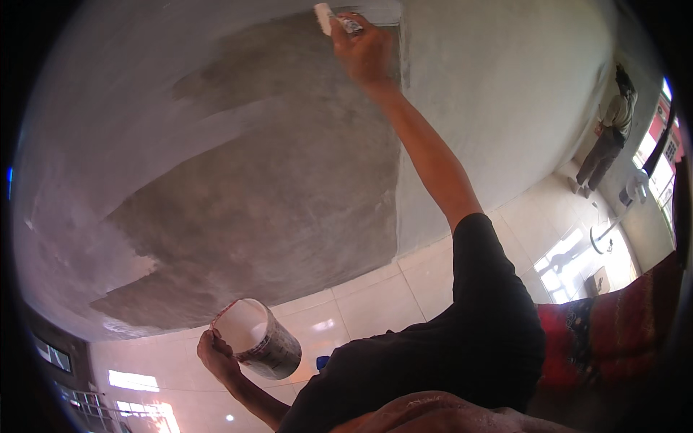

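My right hand point(367, 54) is raised high against the wall and closed around a flat paintbrush point(323, 19) with pale bristles. The bristle end points left and lies at or very near the wall point(253, 195); I cannot tell if it touches. Down at the lower left, my left hand point(218, 353) grips the rim of a paint bucket point(278, 353) with printed sides. The bucket is tilted, and whitish paint coats its inside. A dark grey bare patch covers the middle of the wall, with lighter coating around its left and top edges.
A wall corner runs down right of the patch, beside a paler wall point(491, 108). Another person point(613, 130) stands at the far right, facing away. Glossy floor tiles point(375, 296) lie below. Red patterned cloth point(606, 339) is at the right, and a small blue object point(322, 362) near the bucket.
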A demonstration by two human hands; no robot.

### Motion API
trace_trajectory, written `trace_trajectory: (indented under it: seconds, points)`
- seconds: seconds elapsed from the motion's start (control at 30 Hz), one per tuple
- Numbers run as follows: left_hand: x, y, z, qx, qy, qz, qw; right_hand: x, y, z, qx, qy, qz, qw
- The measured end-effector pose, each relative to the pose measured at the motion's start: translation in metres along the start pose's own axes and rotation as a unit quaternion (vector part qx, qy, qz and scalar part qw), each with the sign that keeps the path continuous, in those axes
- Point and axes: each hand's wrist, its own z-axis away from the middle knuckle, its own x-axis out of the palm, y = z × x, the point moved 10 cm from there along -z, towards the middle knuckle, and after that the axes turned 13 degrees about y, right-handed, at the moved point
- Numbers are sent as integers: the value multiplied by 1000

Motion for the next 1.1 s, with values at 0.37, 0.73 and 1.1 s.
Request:
trace_trajectory:
  seconds: [0.37,0.73,1.1]
  points:
    - [-6,-1,-7,-24,3,-6,1000,-61,52,-43,-29,63,88,994]
    - [-20,-3,-13,-20,20,-6,1000,0,46,-9,-35,34,124,991]
    - [-26,-4,-18,-21,7,9,1000,107,-116,72,25,-57,-164,984]
